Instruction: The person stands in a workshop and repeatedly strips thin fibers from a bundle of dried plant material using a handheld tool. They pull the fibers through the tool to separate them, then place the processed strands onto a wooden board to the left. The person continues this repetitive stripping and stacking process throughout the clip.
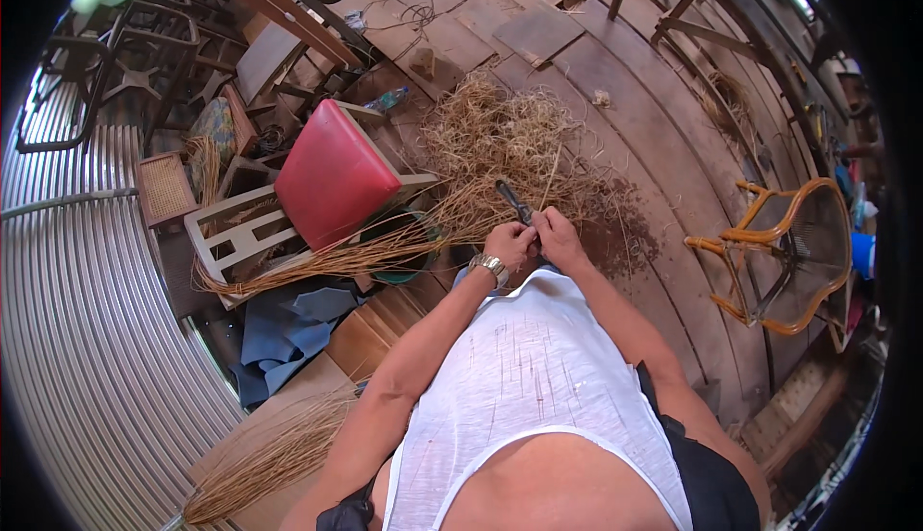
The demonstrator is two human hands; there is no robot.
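Observation:
My two hands meet in front of my shirt, fingers closed and almost touching. My left hand (512, 243), with a metal watch (492, 267) at its wrist, pinches something too small to make out. My right hand (560, 240) is closed at the near end of a narrow dark-handled tool (512, 200), which points away and slightly left. Fingers hide that end, so its kind does not show. Just beyond lies a heap of curly cane shavings (505, 132). Long thin cane strands (356, 252) stretch leftward from beside my hands.
A chair with a red padded panel (336, 175) lies tipped at left, near blue cloth (288, 334). Another cane bundle (274, 459) rests at lower left. A curved rattan chair (788, 257) stands at right. Corrugated metal (87, 339) borders the left side; cables (418, 17) trail across the floorboards.

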